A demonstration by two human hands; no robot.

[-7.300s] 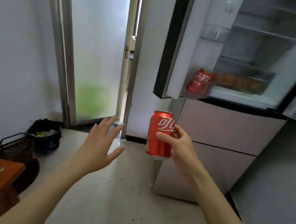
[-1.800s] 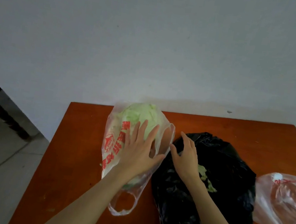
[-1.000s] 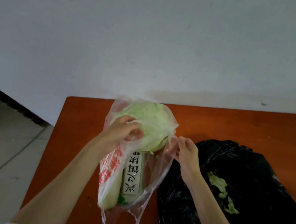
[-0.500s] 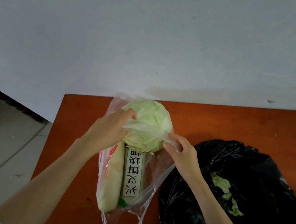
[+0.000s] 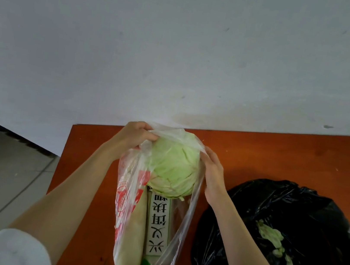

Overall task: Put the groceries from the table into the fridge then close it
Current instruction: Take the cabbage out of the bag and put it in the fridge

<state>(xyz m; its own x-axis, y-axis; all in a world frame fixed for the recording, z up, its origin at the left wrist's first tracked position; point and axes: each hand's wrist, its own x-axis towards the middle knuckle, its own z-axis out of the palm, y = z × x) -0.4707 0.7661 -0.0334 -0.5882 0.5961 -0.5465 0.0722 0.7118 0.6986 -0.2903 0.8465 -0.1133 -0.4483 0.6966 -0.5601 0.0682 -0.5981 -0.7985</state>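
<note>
Clear plastic bag (image 5: 130,194), red print, lies on orange-brown surface (image 5: 280,152), mouth toward the wall. Inside: pale green cabbage (image 5: 173,170) at the mouth, round, leaves intact; behind it a white radish (image 5: 134,239) and a labelled packet (image 5: 159,225), side by side, lengthwise.

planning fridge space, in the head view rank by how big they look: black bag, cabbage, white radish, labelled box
1. black bag
2. cabbage
3. white radish and labelled box: too alike to rank, and both sit partly hidden in the clear bag under the cabbage.
</note>
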